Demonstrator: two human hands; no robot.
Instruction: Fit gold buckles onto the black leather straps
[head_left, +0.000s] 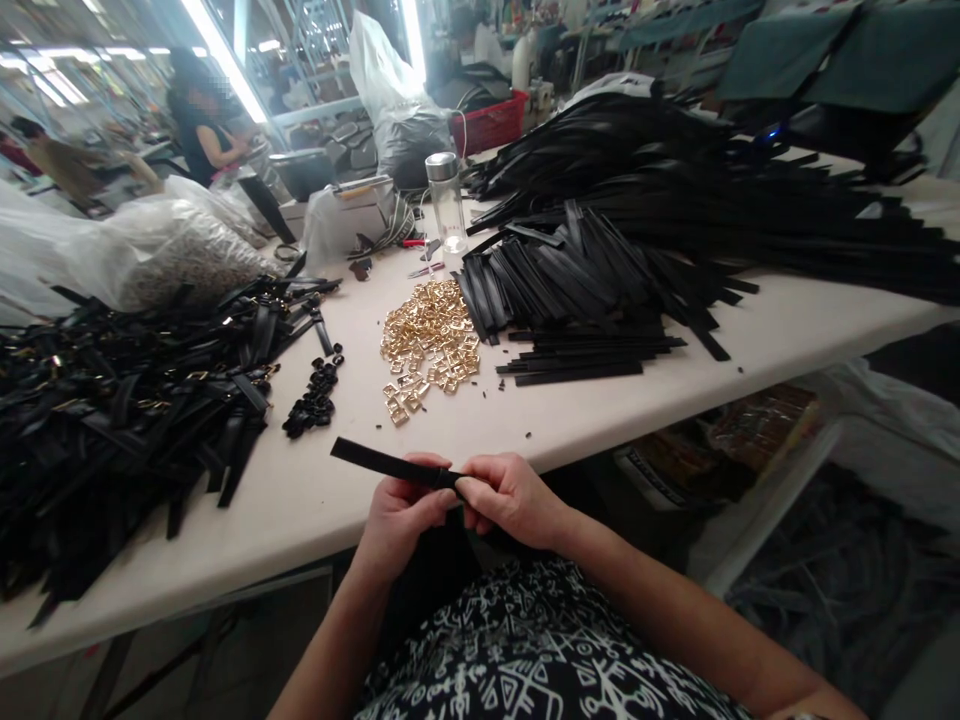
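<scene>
At the bottom centre of the frame is a black garment (517, 640) with a white pattern. Just above it, the left hand (397, 518) and the right hand (517, 500) meet at the near edge of the surface (300, 500), both closed on one black strap (375, 459). Thumbs and fingers pinch it near its right end; the flat free end sticks out toward the left, over the surface.

Along the left side of the frame lies a large heap of black straps with gold-coloured fittings (150, 390). Just right of it is a small cluster of black loops (313, 395). In the middle, gold-coloured rectangular buckles (429, 335) are spread in a loose pile, its right edge just beside a pile of short black strips (540, 285).

Behind the buckles stands an upright clear glass bottle (448, 215) with a silver lid. Long black strips (637, 150) fill the upper right of the surface. Farther back are a red basket (491, 122) at upper centre and, at upper left, a person (210, 140) in a dark sleeveless top.
</scene>
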